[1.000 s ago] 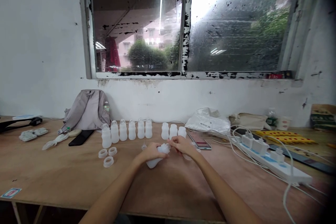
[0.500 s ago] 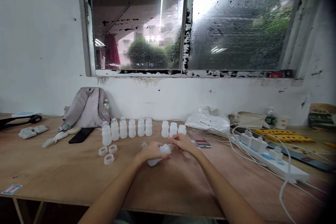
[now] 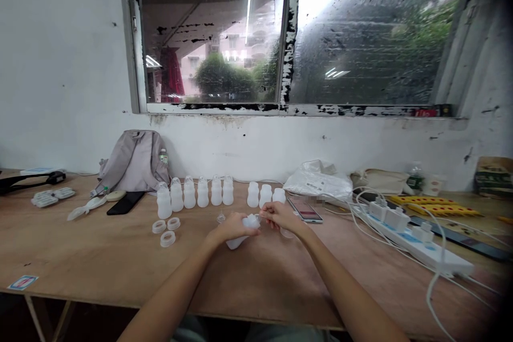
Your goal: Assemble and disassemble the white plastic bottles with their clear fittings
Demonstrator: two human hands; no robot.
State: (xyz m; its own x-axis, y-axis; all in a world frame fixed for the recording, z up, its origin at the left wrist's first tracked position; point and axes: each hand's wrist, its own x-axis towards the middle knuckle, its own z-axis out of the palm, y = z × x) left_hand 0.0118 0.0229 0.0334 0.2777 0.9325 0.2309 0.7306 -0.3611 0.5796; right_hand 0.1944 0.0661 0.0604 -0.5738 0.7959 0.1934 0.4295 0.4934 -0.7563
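My left hand [image 3: 233, 227] is wrapped round a milky white bottle [image 3: 238, 241], which lies tilted with its top toward the right. At that top, the fingertips of my right hand [image 3: 277, 215] pinch a small clear piece, partly hidden by the fingers. A clear nipple [image 3: 220, 217] sits on the table just behind my left hand. Several capped bottles [image 3: 189, 193] stand in a row at the back left. Three bottles without caps [image 3: 265, 195] stand behind my right hand. Three white rings [image 3: 168, 238] lie at the left.
On the wooden table [image 3: 100, 256], a grey backpack [image 3: 134, 163] and a black phone [image 3: 125, 203] are at the left. Another phone [image 3: 305, 209], a plastic bag [image 3: 318, 179], a power strip [image 3: 420, 248] with loose cables and yellow trays [image 3: 435, 206] are at the right.
The view has shifted slightly. My right fingers have moved a little at the bottle's top; my left hand keeps its hold.
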